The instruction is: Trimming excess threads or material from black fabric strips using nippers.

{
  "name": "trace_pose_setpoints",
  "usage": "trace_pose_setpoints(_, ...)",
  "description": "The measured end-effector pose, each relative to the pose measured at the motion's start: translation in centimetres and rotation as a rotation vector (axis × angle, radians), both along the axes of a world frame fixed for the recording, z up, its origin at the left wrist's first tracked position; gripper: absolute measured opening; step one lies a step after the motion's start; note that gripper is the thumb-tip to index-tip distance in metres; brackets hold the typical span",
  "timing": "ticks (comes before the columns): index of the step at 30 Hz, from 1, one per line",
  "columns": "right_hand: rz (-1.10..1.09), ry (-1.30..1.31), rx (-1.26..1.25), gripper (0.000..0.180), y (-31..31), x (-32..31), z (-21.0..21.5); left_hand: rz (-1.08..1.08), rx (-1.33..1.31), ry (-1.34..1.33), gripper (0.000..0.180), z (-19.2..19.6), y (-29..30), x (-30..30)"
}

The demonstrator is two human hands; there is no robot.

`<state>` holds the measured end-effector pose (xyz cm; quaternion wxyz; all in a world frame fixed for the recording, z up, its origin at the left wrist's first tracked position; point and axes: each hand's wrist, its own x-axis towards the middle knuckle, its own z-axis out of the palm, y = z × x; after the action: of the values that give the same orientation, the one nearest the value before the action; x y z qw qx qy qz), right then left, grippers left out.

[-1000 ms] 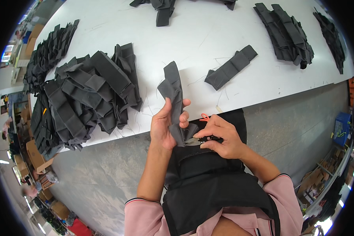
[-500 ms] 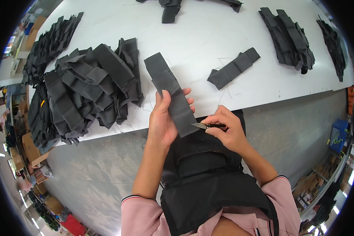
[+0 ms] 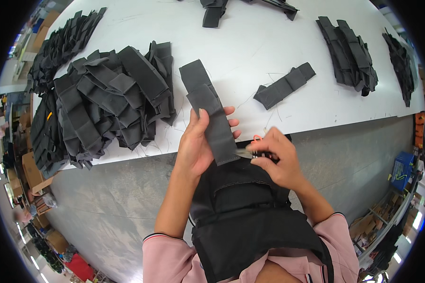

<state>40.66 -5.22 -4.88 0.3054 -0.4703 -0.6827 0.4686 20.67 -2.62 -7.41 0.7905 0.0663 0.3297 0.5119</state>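
Note:
My left hand (image 3: 197,141) is closed around a dark grey folded fabric strip (image 3: 216,123), thumb on top and fingertips showing past its right edge. The strip slants over the table's front edge, its near end above my black apron (image 3: 245,193). In my right hand (image 3: 281,158) are small thread snips (image 3: 243,153) with black grips and an orange-red loop. Their metal blades, somewhat blurred, are at the strip's lower right edge; whether they touch it I cannot tell.
A big heap of similar strips (image 3: 113,92) covers the white table's (image 3: 236,52) left side, with another pile (image 3: 66,47) behind it. A single strip (image 3: 285,86) lies right of my hands. More bundles (image 3: 349,56) are at the right and far edge; loose threads are scattered about.
My right hand has turned, so the orange-red loop now shows and the blades are blurred. The held strip has shifted slightly to the right, still in my left hand.

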Motion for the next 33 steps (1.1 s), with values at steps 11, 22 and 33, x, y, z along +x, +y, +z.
trace_pose_setpoints(11, 0.248, -0.194, 0.622, 0.027, -2.1, -3.1, -1.8, 0.056, -0.035, 0.117, 0.029, -0.2, 0.6, -0.2)
trace_pose_setpoints(22, -0.115, -0.036, 0.212, 0.039, -1.2, -0.6, 0.2, 0.072, 0.026, 0.355, 0.024, 0.9, 0.2, 1.2)
trace_pose_setpoints(33, -0.045, -0.300, 0.613, 0.031, -0.7, -1.0, -0.2, 0.022, -0.001, 0.295, 0.026, 1.4, -0.4, 1.2)
